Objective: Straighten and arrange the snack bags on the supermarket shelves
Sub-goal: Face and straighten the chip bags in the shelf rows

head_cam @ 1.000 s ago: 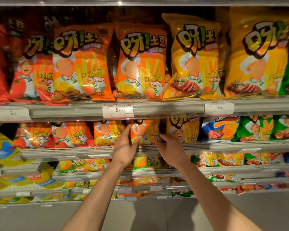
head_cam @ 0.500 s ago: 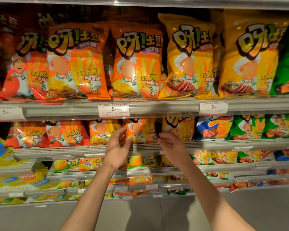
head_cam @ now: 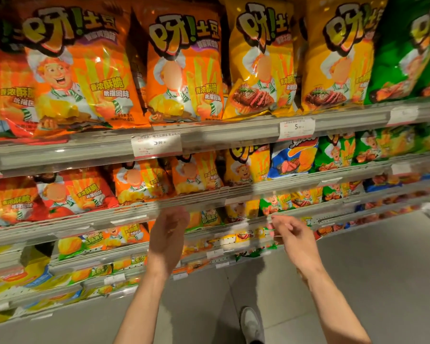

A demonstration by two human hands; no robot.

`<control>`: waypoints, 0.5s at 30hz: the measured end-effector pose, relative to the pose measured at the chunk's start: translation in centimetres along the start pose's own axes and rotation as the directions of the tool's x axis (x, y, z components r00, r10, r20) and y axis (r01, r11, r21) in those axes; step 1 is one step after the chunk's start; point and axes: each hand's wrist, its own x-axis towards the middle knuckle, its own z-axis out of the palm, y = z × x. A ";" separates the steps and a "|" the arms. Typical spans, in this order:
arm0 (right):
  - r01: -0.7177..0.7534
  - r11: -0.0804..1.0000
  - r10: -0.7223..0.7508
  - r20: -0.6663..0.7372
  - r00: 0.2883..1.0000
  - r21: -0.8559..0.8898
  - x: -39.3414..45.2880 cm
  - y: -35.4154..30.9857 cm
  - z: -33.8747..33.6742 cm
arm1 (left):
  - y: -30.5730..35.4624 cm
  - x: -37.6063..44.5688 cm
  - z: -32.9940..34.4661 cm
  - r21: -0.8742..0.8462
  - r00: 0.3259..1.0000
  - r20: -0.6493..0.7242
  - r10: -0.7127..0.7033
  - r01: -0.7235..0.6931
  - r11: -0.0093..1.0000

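Much of the scene is smeared by motion: the rails of the lower shelves [head_cam: 209, 194] show as doubled lines, and the small bags on the bottom tiers are too blurred to read. The top row is cut off above, so only the lower parts of the bag headings show. The near price tag [head_cam: 156, 146] is unreadable; the one further right [head_cam: 297, 127] reads 5.90.

The snack bags stand upright in rows. On the upper shelf, large orange bags [head_cam: 184, 68] sit beside yellow bags [head_cam: 261, 65] with a steak picture, then a green bag [head_cam: 407, 50] at the right edge. On the shelf below are smaller packs: red tomato ones [head_cam: 72, 192], orange bags [head_cam: 196, 172], a yellow one, a blue ridged-chip bag [head_cam: 293, 157] and green ones.

The left hand [head_cam: 168, 234] hangs in front of the third shelf with fingers loosely curled, holding nothing. The right hand [head_cam: 292, 237] is beside it, apart from it, fingers relaxed and slightly spread, seemingly clear of the bags. A white shoe [head_cam: 251, 324] shows on the grey floor.
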 end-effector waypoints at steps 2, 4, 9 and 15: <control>-0.023 1.000 0.024 -0.036 0.999 0.009 -0.5 0.9 -1.4 | 0.0 -0.5 0.9 -0.004 0.999 0.042 -0.023 0.023 1.000; -0.051 0.999 0.052 -0.061 0.997 0.017 -0.3 1.4 -2.9 | 0.1 -1.0 2.1 -0.004 0.998 0.061 -0.028 0.029 1.000; -0.020 0.999 0.025 -0.114 0.993 0.045 3.1 1.5 -7.6 | 0.7 -1.1 6.7 0.034 0.997 0.083 -0.004 0.001 0.999; -0.029 0.990 0.039 -0.074 0.997 0.139 12.7 1.2 -14.0 | 2.1 -1.0 18.2 0.093 1.000 0.025 -0.006 0.003 0.996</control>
